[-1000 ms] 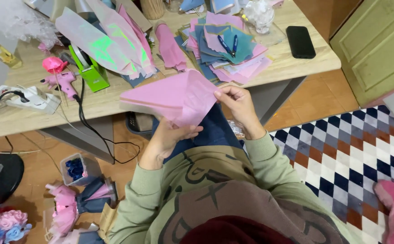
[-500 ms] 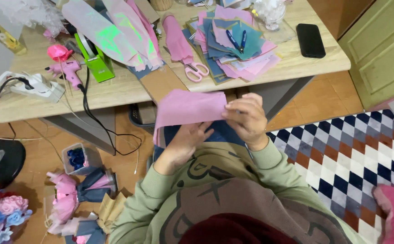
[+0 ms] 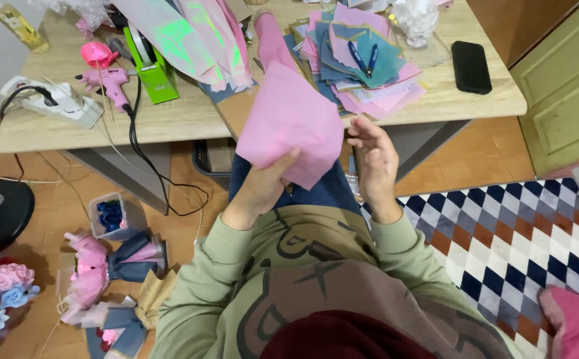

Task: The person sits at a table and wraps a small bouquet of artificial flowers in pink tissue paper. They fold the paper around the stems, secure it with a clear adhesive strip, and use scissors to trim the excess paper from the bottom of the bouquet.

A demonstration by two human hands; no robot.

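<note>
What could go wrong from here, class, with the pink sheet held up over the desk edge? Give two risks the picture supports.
1. The pink sheet is pinched only by the left hand; the right hand is open beside it, so it may slip or crease.
2. The black cable from the pink glue gun hangs off the table near the knees; a snag could perhaps pull the gun down.

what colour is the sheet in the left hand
Pink: the sheet in the left hand is plain, seen in the head view.
</note>
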